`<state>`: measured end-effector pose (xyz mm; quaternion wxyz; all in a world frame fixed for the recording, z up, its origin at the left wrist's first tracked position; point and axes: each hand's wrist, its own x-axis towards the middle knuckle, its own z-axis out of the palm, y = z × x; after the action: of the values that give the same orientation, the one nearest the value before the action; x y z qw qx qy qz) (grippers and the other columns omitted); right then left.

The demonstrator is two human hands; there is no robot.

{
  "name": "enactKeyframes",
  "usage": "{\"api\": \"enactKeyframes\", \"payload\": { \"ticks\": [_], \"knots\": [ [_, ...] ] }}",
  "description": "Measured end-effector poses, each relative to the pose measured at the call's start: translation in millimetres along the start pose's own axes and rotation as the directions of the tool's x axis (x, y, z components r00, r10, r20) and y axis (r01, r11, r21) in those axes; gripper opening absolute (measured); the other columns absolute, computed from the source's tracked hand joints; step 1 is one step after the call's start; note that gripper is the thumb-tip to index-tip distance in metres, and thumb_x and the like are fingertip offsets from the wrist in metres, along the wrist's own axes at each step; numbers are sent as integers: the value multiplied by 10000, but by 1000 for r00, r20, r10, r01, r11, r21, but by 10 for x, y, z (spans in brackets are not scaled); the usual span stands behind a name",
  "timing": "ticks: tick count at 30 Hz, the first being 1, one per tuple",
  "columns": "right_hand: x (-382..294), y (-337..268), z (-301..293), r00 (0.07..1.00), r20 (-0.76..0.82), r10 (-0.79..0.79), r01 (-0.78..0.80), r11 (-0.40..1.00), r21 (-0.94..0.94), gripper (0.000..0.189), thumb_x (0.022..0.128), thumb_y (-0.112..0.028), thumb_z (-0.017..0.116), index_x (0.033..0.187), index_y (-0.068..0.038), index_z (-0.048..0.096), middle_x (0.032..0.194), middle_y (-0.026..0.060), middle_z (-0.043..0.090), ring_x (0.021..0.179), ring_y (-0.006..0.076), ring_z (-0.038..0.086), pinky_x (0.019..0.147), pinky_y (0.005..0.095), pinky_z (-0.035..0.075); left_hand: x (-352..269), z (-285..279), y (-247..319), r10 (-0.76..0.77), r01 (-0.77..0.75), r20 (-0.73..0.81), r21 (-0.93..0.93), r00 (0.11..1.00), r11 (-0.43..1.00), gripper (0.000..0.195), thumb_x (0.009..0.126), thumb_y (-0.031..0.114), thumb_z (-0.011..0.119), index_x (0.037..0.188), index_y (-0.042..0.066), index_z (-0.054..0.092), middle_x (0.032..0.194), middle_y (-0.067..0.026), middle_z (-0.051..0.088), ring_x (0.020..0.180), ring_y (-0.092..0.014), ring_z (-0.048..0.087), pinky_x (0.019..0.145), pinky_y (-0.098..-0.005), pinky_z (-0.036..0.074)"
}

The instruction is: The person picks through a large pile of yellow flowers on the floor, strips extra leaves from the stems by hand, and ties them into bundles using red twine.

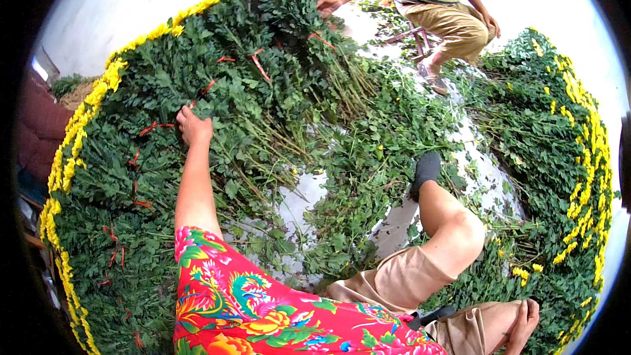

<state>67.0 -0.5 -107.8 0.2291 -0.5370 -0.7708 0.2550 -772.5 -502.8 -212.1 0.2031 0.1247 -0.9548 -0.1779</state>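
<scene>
My left hand (194, 127) is curled into the foliage of a tied bundle of yellow chrysanthemums (236, 128), right beside a red tie (207, 88). Leaves hide the fingertips. This bundle lies in a long row, its bare stems (281, 133) pointing toward the middle of the floor. Yellow flower heads (93, 99) line the row's outer edge. At the lower right, my right hand (525, 325) rests on my bent leg with nothing visible in it.
A second row of chrysanthemums (552, 158) lies at the right. Loose leaves and stems (355, 207) litter a pale floor covering (303, 192). Another person (438, 10) sits low at the top, one hand (329, 4) at the row's far end. My foot in a dark sock (427, 170) stands among the leaves.
</scene>
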Motion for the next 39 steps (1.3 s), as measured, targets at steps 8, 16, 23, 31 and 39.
{"api": "enactKeyframes", "payload": {
  "ticks": [8,16,23,31,39],
  "knots": [
    [-194,-66,-155,992,82,-94,120,891,-437,353,737,-228,744,954,44,689,923,198,658,881,374,654,821,416,523,-1201,336,710,350,-340,96,-107,932,934,928,893,441,764,1583,24,304,1633,-213,288,1480,-422,326,1195,-536,314],
    [-47,-120,-452,936,332,122,93,821,-564,439,747,-439,761,940,-45,758,950,226,688,942,416,669,849,483,532,-2321,-842,2767,741,-570,-179,-759,647,315,749,1006,316,670,1591,-10,334,1638,-204,370,1519,-333,343,1253,-471,255],
    [-358,-112,-613,977,190,93,-7,913,-408,460,783,-397,755,1051,-23,758,1074,174,741,1014,390,679,913,458,536,-3612,-1746,3118,971,-449,-232,-863,-52,-231,488,867,258,714,1290,18,668,1471,-172,564,1476,-378,413,1199,-525,353],
    [-576,-7,-706,989,140,54,11,903,-429,454,797,-376,751,1075,-18,742,1053,161,736,1005,375,665,890,459,534,-4328,-1772,2363,869,-612,15,-716,-494,-336,398,665,171,848,979,48,636,1462,-181,547,1484,-488,350,1220,-649,246],
    [-650,81,-760,996,93,-1,37,922,-386,458,794,-348,758,1100,-10,718,1052,168,722,1019,373,655,902,455,526,-4373,-1757,2505,904,-671,-131,-629,-407,-393,67,859,-10,639,873,-5,573,1420,-171,591,1475,-475,378,1200,-576,303]
  ]
}}
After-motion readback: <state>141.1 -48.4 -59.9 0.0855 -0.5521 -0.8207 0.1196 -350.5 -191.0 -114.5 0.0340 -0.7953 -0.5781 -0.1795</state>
